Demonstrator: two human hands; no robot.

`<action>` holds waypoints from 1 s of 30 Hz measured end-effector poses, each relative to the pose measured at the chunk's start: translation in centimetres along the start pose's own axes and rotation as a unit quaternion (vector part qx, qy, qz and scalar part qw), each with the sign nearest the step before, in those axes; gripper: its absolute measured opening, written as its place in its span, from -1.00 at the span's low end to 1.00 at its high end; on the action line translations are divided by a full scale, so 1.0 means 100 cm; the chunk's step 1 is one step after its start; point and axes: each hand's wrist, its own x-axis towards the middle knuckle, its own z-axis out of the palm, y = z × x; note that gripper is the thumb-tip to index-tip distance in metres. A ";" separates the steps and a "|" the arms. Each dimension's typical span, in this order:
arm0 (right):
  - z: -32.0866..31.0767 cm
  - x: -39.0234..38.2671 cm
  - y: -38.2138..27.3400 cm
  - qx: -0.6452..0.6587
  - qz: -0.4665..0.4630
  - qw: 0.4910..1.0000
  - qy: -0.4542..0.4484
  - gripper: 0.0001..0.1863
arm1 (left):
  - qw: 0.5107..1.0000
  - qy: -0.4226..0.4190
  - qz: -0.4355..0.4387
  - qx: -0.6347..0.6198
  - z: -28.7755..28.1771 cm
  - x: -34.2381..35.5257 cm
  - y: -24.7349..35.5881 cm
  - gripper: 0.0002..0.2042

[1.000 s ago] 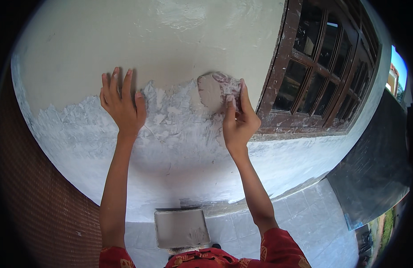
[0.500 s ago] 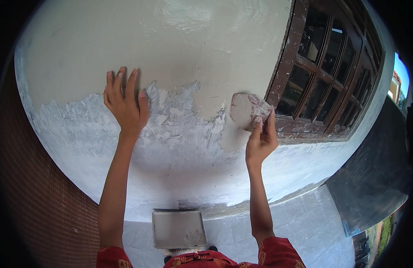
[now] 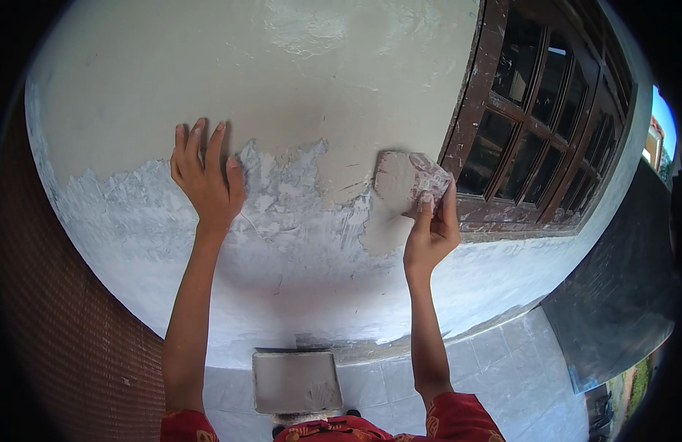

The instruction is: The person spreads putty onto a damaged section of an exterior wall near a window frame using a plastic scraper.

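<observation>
My right hand (image 3: 432, 232) pinches a flat putty scraper (image 3: 400, 179), its face smeared with beige putty and its grip end stained reddish. The scraper lies against the wall, just left of the window's lower corner. Fingers spread, my left hand (image 3: 207, 177) rests on the wall (image 3: 282, 250) and holds nothing. Smooth beige putty (image 3: 208, 66) covers the upper wall. Below its ragged edge the surface is rough and whitish-blue. A shallow rectangular tray (image 3: 296, 383) with greyish putty in it sits low, between my forearms.
A brown wooden window frame (image 3: 459, 140) with dark panes is on the right. Woven brown matting (image 3: 83, 331) runs along the left side. Grey tiles (image 3: 495, 368) lie at the wall's foot, and a dark sheet (image 3: 613, 295) stands at far right.
The scraper has shifted slightly left along the wall in my right hand, with its blade turned a little. My left hand stays nearly in place.
</observation>
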 end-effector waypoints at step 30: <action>0.009 -0.009 0.006 -0.105 0.015 0.984 -0.142 -0.57 | 1.000 -0.005 -0.004 -0.029 0.001 -0.001 0.001 -0.63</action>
